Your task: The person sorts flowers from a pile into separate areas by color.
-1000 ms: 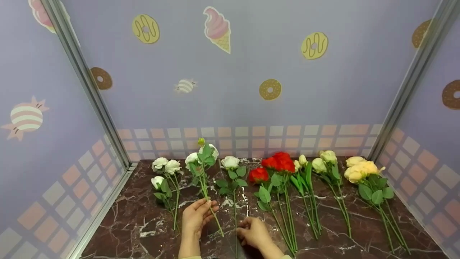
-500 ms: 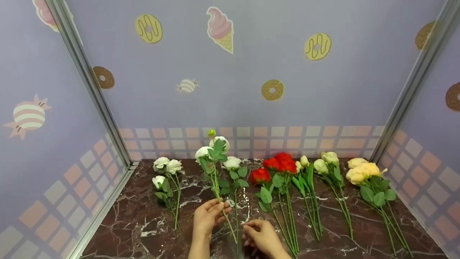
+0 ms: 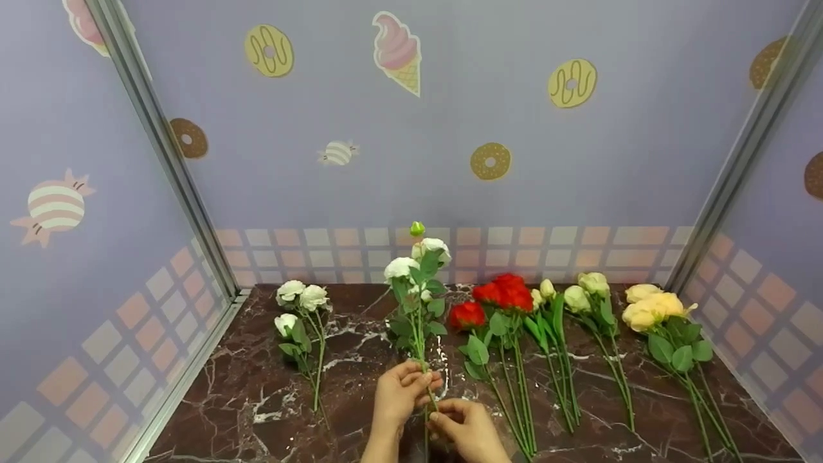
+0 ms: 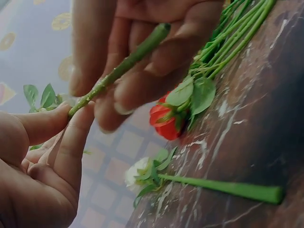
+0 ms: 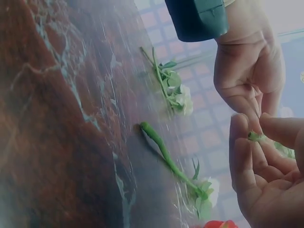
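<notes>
My left hand [image 3: 397, 397] pinches the green stem of a white flower [image 3: 402, 267] between thumb and fingertips. This flower has two full blooms and a small yellow-green bud [image 3: 417, 228], and stands tilted up off the table. My right hand [image 3: 470, 429] is at the lower stem, its fingers curled round it close below the left hand. The stem's cut end [image 4: 161, 31] juts past the right hand's fingers in the left wrist view. Behind the held flower a single white rose [image 4: 137, 171] lies on the table, largely covered in the head view.
White flowers [image 3: 313, 298] lie at the left of the dark marble table [image 3: 225, 399]. To the right lie red roses [image 3: 508, 292], pale tulips [image 3: 547, 289], pale green roses [image 3: 591, 283] and yellow roses [image 3: 656, 310]. Patterned walls enclose the back and sides.
My left hand has carried the white flower rightward, over the single white rose on the table. The right hand has left that rose's stem area and come to the held stem.
</notes>
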Tool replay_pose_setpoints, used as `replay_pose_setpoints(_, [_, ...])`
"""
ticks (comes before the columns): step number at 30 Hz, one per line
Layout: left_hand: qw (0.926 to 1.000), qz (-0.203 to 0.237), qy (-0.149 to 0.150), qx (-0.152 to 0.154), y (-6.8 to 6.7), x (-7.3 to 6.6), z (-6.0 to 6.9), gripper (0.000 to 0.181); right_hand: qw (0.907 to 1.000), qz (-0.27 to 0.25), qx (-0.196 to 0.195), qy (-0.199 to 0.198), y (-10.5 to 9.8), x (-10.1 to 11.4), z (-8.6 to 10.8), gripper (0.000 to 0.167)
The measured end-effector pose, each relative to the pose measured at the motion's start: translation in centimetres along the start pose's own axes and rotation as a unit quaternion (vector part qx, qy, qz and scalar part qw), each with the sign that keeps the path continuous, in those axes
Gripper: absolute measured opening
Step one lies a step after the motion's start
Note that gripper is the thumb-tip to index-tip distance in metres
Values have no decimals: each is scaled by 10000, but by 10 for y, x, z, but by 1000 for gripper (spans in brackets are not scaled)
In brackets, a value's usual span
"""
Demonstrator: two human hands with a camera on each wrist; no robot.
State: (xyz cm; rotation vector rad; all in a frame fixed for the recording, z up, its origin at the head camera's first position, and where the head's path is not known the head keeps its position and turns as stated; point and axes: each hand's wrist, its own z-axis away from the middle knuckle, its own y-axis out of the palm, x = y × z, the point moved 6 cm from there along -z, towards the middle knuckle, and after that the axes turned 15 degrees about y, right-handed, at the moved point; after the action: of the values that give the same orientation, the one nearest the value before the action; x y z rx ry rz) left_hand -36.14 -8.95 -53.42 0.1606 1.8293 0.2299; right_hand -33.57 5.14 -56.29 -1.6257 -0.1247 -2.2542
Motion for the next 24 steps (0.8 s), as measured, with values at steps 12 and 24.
replay_pose_setpoints(12, [9992, -194, -110, 326, 11, 7, 2, 27, 9997, -242, -44, -62, -8, -7, -2, 18])
replay_pose_setpoints(24, [9884, -1494, -215, -138, -36, -3, -8, 39, 9998, -134, -140, 96, -3, -17, -6, 8])
